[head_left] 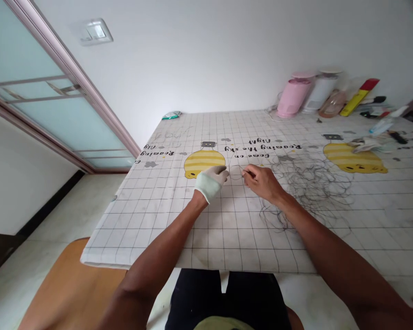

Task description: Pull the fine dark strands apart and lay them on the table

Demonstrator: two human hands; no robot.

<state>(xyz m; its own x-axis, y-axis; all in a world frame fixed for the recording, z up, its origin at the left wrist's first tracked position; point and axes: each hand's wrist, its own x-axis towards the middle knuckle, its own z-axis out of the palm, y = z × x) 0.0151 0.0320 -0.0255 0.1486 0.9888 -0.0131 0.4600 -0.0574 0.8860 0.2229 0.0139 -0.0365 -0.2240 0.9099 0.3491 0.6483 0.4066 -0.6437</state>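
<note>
My left hand [211, 179], in a white glove with darker fingertips, is over the middle of the table with its fingers closed in a pinch. My right hand [260, 181] is bare, a short way to the right, thumb and forefinger pressed together. Between the two runs a thin dark strand [237, 178], looped loosely and gripped at both ends; whether it is thread or wire I cannot tell. Right beside my right hand and under that forearm spreads a loose tangle of thin dark strands [309, 185].
A white checked tablecloth [151, 229] with yellow balloon prints covers the table. Along the wall stand a pink cylinder [293, 97], a white cylinder [319, 94] and a yellow-red box [359, 97]. A crumpled pale glove [365, 144] lies right. A brown stool [72, 284] is lower left.
</note>
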